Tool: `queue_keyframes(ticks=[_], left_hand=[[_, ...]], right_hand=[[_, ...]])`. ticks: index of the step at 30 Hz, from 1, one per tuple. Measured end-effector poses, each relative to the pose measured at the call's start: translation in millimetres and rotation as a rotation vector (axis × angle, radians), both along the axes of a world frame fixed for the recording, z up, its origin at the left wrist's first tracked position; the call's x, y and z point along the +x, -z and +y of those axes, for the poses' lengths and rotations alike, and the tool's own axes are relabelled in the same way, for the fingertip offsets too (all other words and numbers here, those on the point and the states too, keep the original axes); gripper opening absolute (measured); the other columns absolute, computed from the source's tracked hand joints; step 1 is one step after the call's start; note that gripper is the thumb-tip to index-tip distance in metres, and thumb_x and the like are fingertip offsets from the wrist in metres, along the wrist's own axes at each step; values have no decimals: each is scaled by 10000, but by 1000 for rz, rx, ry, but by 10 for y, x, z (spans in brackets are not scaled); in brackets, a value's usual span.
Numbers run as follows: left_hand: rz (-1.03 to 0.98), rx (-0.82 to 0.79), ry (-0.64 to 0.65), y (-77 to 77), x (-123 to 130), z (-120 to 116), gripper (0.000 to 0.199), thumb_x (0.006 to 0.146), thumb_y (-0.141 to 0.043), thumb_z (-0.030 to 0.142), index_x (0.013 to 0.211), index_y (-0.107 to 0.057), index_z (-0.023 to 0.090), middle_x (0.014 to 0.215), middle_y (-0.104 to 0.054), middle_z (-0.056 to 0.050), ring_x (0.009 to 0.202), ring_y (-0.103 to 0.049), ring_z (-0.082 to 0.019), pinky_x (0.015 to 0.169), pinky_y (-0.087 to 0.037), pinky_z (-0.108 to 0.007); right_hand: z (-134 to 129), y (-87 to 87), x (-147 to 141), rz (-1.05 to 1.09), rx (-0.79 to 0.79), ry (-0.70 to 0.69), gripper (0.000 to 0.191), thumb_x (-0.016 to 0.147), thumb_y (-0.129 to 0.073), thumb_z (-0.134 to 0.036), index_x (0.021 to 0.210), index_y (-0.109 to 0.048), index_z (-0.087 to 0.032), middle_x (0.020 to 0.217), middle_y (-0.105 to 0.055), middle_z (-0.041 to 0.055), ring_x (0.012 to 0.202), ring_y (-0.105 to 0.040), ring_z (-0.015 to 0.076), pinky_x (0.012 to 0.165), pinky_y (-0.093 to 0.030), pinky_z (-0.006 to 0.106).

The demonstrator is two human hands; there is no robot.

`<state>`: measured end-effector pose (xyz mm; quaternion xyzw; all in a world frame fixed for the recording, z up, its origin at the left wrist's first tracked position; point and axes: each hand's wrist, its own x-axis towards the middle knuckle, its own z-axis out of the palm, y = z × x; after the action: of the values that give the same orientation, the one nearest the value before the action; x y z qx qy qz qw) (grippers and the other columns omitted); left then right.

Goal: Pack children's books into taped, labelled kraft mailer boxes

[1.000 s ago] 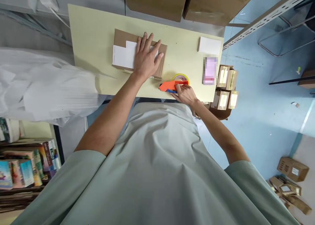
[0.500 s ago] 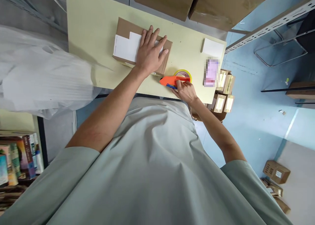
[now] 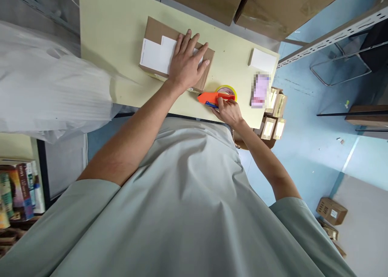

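Observation:
A brown cardboard box (image 3: 159, 28) with a white label (image 3: 154, 56) on top lies on the pale yellow table (image 3: 106, 38). My left hand (image 3: 188, 62) rests on the box and label, fingers spread, holding nothing. Just right of the box, my right hand (image 3: 228, 112) is closed on an orange tape dispenser (image 3: 209, 97) with a blue part on its near side. The dispenser carries a roll of yellow-edged tape (image 3: 226, 90) and sits at the table's front edge. Its grip is partly hidden by my fingers.
A white box (image 3: 263, 60) and a pixelated pink item (image 3: 260, 91) sit at the table's right end. Large cartons (image 3: 206, 2) stand behind the table. White plastic sheeting (image 3: 51, 83) hangs at the left, above books (image 3: 22, 188). Small boxes (image 3: 268, 128) are stacked beyond the right edge.
The view has shifted slightly. Both hands keep nearly the same places, the left on the box and the right on the dispenser.

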<state>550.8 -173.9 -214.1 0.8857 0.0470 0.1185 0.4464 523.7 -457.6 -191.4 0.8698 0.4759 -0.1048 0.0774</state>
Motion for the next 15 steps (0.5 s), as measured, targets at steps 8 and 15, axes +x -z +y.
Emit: queue_keyframes(ticks=[8, 15], left_hand=[[26, -13, -80, 72, 39, -7, 722, 869, -638, 803, 1525, -649, 501, 1716, -543, 205, 1810, 26, -211, 1534, -23, -401], [103, 65, -15, -321, -98, -205, 484, 1030, -548, 541, 1458, -707, 381, 1741, -555, 41, 1784, -226, -271, 1538, -4, -503]], right_hand=[[28, 17, 2, 14, -9, 26, 591, 1196, -279, -475, 1469, -540, -21, 1038, -784, 196, 918, -727, 327, 911, -545, 451], [153, -74, -134, 118, -78, 41, 595, 1209, -243, -462, 1469, -524, -8, 1097, -774, 235, 941, -698, 320, 925, -502, 443]])
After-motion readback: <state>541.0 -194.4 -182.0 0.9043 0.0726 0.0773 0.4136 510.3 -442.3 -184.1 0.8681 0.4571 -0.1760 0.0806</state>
